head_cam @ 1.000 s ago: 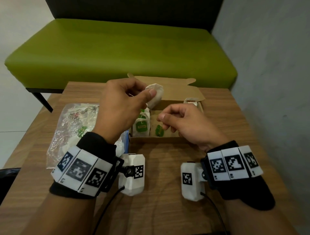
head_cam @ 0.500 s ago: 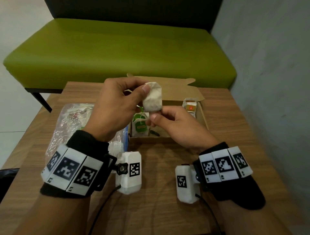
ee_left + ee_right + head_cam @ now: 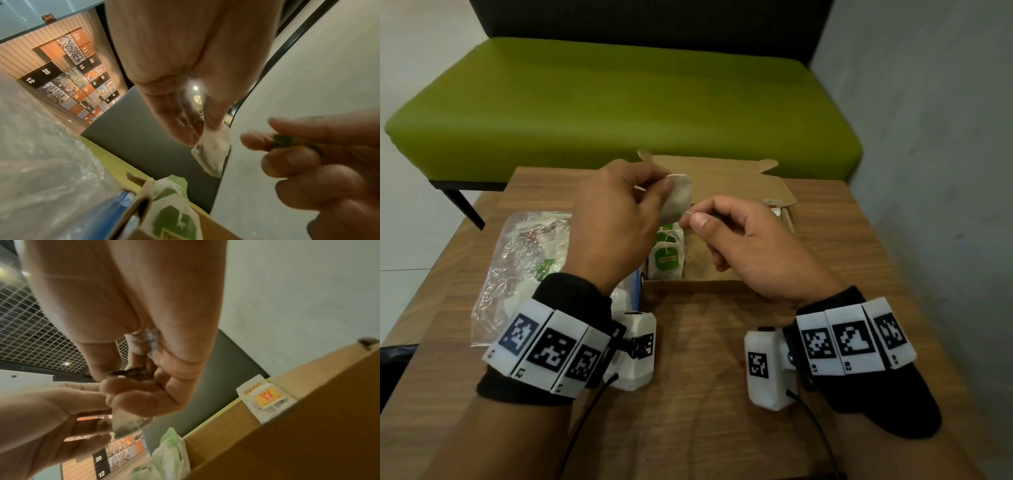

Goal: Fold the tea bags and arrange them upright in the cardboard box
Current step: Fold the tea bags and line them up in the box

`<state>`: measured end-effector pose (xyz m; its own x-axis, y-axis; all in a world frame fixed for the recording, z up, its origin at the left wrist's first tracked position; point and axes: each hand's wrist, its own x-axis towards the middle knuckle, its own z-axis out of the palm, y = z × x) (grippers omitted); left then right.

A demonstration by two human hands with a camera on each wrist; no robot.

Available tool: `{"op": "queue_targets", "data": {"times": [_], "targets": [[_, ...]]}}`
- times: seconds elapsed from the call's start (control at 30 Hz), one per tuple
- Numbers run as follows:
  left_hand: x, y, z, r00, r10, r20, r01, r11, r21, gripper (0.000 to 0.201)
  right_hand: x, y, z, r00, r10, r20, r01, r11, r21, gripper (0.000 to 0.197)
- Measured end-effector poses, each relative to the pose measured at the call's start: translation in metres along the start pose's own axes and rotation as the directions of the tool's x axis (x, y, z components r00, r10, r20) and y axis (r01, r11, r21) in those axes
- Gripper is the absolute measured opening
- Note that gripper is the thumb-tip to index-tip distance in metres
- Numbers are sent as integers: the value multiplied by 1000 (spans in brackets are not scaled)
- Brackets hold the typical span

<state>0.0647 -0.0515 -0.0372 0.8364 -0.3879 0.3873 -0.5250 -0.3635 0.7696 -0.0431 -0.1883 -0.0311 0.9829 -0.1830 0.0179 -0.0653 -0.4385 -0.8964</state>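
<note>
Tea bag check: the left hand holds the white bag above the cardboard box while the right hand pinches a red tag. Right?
Not quite. The tag pinched by the right hand is green, per the left wrist view. The left hand does hold the tea bag above the cardboard box.

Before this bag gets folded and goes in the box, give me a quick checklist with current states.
1. Left hand pinches the tea bag: ok.
2. Right hand pinches the green tag: ok.
3. Tea bag folded: not ok.
4. Cardboard box open, bare floor beside the standing green-tag bags: ok.
5. String free of tangles: cannot tell.
</note>
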Motion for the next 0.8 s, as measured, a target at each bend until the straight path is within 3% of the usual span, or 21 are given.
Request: {"op": "queue_targets", "data": {"times": [0.17,0.33,0.5,0.8], "targets": [[-2,3,-1,970,58,235,-68,997,32,15,0,-1,-4,992,-74,-103,65,994,-90,21],[-5,6,-2,921,23,389,-15,1000,-24,16,1,-4,-7,908,-285,-307,215,946,-242,14],[-7,7,-4,887,-9,462,19,1000,-17,18,5,0,-5,798,-444,-409,287,875,-390,14],[-7,8,-7,862,-8,507,12,1000,-3,20,5,3,1,737,-556,-385,301,780,-549,13]]}}
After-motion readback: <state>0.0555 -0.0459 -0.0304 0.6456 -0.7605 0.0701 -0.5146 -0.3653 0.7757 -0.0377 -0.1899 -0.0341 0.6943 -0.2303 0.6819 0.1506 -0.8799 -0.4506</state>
